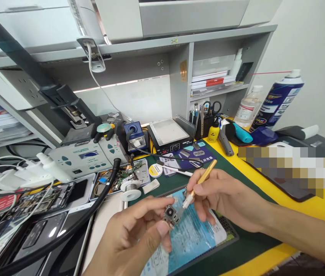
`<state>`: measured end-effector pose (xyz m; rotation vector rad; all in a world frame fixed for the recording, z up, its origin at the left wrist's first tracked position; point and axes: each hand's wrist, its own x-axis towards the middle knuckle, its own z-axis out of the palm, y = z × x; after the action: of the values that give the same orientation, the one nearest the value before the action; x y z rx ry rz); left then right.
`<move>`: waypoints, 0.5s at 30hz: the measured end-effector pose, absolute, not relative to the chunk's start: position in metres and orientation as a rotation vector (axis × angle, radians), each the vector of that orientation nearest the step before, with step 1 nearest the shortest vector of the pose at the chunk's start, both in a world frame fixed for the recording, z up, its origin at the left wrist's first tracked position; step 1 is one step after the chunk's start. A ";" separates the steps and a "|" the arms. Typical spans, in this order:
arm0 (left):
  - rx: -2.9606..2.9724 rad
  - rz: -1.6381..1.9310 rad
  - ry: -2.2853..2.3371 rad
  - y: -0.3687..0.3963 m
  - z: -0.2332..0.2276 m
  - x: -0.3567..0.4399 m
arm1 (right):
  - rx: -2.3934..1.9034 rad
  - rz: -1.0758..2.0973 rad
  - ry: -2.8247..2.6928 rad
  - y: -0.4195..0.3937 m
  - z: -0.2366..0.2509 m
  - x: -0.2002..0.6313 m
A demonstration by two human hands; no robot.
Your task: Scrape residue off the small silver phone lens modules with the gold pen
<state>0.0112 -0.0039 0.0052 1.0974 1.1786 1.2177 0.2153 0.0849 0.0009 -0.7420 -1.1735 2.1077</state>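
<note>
Left hand (136, 230) pinches the small camera module (175, 219) above the blue sheet (197, 232), right hand (221, 191) grips the gold-handled tool (208, 174), tip near module edge; too much force could slip and scratch the lens (170, 211).

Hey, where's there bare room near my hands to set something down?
The green mat shows two bare patches: one beyond your right hand, between the blue card and the yellow tabletop; another below your right forearm, beside the dark-edged pad. It's crowded on the left with phones and circuit boards, and behind with the flat-topped device and tool holder.
</note>
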 end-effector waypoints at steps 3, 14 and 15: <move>1.102 1.215 1.168 -0.004 0.005 0.011 | -0.737 2.104 -1.173 0.085 0.001 0.215; 1.058 1.149 1.020 -0.003 0.007 0.004 | -0.690 2.169 -1.156 0.082 0.001 0.217; 1.044 1.155 1.008 -0.003 0.007 0.005 | -0.687 2.177 -1.151 0.082 0.000 0.217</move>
<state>0.0050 -0.0033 0.0074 1.0437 1.0080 1.1553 0.2175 0.0821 0.0001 -0.6865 -1.1510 2.1766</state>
